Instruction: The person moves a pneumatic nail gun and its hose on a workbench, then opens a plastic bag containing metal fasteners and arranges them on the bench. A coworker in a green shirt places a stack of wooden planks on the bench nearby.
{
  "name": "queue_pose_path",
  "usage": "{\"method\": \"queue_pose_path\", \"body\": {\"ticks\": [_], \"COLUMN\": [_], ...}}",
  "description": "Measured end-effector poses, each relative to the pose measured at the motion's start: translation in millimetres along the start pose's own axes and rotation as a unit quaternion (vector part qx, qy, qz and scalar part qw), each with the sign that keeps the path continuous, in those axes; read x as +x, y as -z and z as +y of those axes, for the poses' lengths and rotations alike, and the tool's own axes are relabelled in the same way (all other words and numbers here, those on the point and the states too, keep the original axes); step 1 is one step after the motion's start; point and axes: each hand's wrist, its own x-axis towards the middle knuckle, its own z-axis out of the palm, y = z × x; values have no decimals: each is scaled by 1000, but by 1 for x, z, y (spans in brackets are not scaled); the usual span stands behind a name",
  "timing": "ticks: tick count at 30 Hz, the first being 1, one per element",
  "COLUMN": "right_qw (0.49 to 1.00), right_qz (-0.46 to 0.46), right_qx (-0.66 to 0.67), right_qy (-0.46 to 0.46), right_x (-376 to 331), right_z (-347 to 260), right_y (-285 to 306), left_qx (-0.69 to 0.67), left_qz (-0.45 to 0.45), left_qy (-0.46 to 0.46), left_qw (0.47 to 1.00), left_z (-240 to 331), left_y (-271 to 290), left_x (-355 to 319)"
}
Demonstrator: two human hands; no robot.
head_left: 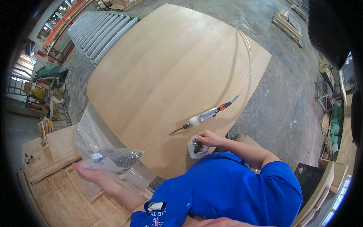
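My right hand [208, 139] is closed at the mouth of a small clear plastic bag [193, 152] holding small brownish pieces, at the table's near edge. Just beyond it, an air screwdriver [202, 118] with a long thin bit lies on a large pale wooden panel [162, 72]. At the left, my left hand [89, 174] grips the loose end of a larger clear plastic bag [123, 159] full of small dark pieces. That bag lies over the panel's near-left corner, and its film partly covers my left fingers. What the pieces are is too small to tell.
A clear hose [249, 56] runs from the screwdriver over the panel's far right edge. Clear plastic sheeting [90, 130] hangs by the near-left edge, above wooden pallets [56, 189]. A roller conveyor [102, 34] stands at the far left; stacked boards [287, 28] lie at the far right.
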Motion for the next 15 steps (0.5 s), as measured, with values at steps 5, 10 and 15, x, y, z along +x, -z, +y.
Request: {"method": "queue_pose_path", "body": {"ticks": [5, 10, 15], "right_qw": [992, 936, 930], "right_qz": [-39, 45, 92], "right_qx": [108, 349, 351], "right_qy": [-52, -10, 59], "right_x": [-19, -21, 15], "right_z": [-49, -77, -93], "right_y": [38, 123, 228], "left_qx": [-42, -93, -32], "left_qz": [-78, -157, -186], "left_qy": [-68, -60, -42], "left_qw": [994, 981, 981], "left_z": [61, 69, 4], "left_y": [-56, -123, -194], "left_x": [-41, -65, -69]}}
